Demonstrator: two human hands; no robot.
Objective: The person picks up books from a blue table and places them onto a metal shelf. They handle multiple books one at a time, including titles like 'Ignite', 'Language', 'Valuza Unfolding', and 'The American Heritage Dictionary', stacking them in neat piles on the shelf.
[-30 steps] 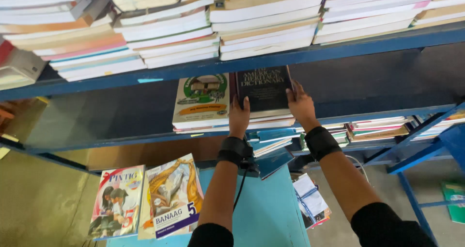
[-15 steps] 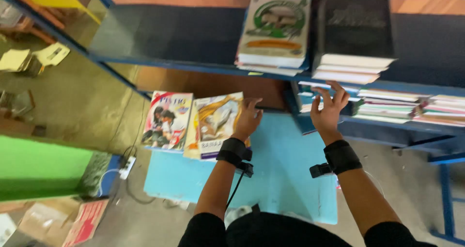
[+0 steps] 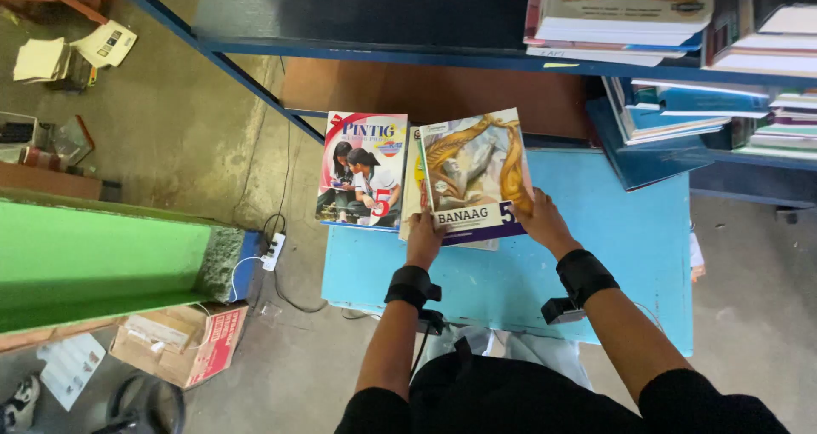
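A small stack of thin schoolbooks lies on a light blue table (image 3: 613, 255). The top book (image 3: 472, 174) has a cover with a golden bird. My left hand (image 3: 423, 238) grips the stack's near left corner. My right hand (image 3: 542, 219) holds the top book's right edge. Both wrists wear black bands. Just left of the stack lies another book (image 3: 362, 170) with two pupils on a red and blue cover.
Blue metal shelves (image 3: 425, 55) above carry stacked books (image 3: 625, 13), with more books (image 3: 672, 115) on a lower shelf at right. A green panel (image 3: 94, 259) and a cardboard box (image 3: 174, 345) sit at left. A power strip (image 3: 272, 251) with cables lies on the concrete floor.
My view has dropped from the shelves to the table. Both hands came down from the upper shelf's books and took hold of the bird-cover book stack.
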